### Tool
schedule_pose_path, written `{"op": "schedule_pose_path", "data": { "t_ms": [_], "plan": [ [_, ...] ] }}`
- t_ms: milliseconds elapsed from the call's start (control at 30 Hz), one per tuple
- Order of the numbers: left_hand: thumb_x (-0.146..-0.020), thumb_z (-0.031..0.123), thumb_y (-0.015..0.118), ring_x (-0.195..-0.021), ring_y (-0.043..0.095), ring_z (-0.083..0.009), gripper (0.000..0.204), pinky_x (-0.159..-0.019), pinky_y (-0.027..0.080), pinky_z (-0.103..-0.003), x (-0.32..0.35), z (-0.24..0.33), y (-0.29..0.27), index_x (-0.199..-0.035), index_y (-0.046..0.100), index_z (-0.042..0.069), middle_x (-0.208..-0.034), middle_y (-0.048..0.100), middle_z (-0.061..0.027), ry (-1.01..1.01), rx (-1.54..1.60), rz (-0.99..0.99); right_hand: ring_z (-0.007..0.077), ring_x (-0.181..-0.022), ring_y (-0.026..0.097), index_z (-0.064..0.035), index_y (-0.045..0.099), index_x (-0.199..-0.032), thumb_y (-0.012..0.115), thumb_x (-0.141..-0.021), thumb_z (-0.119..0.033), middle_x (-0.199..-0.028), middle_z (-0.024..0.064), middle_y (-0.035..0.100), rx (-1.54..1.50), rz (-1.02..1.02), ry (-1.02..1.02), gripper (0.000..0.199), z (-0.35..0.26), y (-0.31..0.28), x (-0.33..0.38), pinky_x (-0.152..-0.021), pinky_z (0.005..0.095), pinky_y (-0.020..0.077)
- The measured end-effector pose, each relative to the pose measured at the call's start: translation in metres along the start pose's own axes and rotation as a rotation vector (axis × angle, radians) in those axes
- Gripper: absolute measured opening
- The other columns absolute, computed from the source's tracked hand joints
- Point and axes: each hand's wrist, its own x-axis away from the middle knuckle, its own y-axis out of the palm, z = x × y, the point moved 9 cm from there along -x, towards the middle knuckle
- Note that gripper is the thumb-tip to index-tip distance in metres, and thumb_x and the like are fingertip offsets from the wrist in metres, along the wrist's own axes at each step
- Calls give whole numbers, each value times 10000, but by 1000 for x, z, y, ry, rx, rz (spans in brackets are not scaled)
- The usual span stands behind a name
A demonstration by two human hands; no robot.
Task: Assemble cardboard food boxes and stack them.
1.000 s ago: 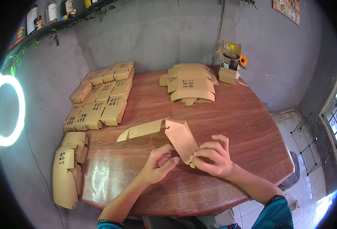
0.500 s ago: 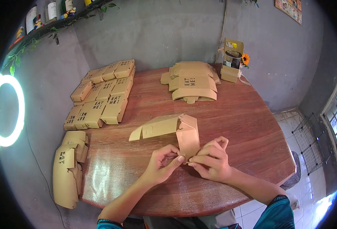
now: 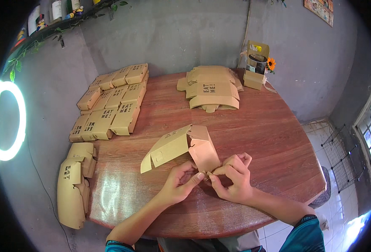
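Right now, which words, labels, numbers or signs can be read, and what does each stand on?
Wording is not copied here; bold dark print shows on:
closed brown boxes, at left
flat cardboard stack, at back
curved cardboard pieces, at left edge
Too slanted to read: open carton, at centre
Too small to read: shelf bottles, right sleeve

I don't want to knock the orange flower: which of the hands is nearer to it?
Right. The right hand is well short of the flower and somewhat to its left; the left hand is farther left, so farther away.
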Motion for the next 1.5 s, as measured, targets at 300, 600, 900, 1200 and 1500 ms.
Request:
{"op": "schedule_pose_path", "data": {
  "t_ms": [300,600,900,1200,1500],
  "plan": [
    [-1026,58,591,-1095,593,-111,225,-971,482,-286,0,3,0,-1220,580,-57,-1166,648,-78,123,-6,-12,131,-776,512,-192,664,-861,795,-769,-115,-813,-63,529,-19,-13,43,177,2,2,3,-852,407,235],
    [-1006,63,627,-1020,623,-115,162,-910,498,-274,1,3,-3,-1133,601,-35,-1071,677,-72,121,-32,35,114,-787,506,-191,679,-896,805,-789,-136,-824,-74,543,-7,-43,67,174,2,2,2,-864,403,236],
    [-985,7,632,-1034,649,-129,139,-923,509,-280,4,10,-7,-1101,575,-42,-1077,694,-108,147,-370,88,105,-785,513,-206,770,-971,865,-770,-200,-826,-73,541,-58,-93,14,222,12,6,0,-870,382,286],
    [-920,72,727,-1076,647,-192,389,-973,489,-334,4,22,1,-1260,572,-36,-1139,688,-120,281,-464,24,140,-836,547,-122,683,-1038,935,-689,-259,-950,2,563,-310,-33,208,452,29,7,-3,-796,313,397],
    [-859,128,792,-952,661,-284,291,-846,508,-376,7,42,12,-1090,659,12,-1031,684,-127,395,-786,120,141,-876,551,-70,535,-1233,942,-717,-291,-1006,27,554,-635,-154,561,693,66,38,18,-802,296,448]
  ]
}}
